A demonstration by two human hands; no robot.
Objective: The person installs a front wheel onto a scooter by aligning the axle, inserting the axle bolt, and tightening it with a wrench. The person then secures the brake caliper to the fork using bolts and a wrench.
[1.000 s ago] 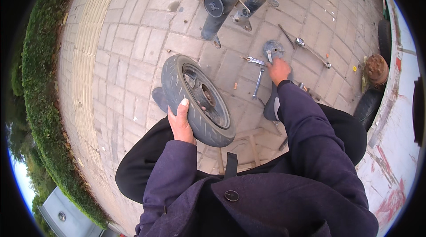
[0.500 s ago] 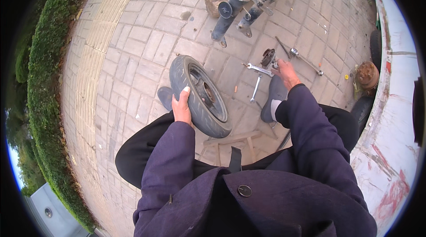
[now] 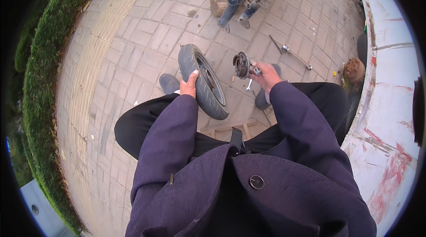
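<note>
"So, how far along?"

"Partway, I'd judge: the wheel (image 3: 203, 90) is off the fork (image 3: 234, 8), tilted beside the left shoe (image 3: 169, 84). The brake plate (image 3: 241, 65) is out of the wheel, just to its right. Neither is fitted."

"And the hands?"

"The left hand (image 3: 188, 87) is spread partway around the tyre, thumb on the tread, other fingers mostly hidden. The right hand (image 3: 267, 75) is half curled, fingertips gripping the plate's back."
</note>
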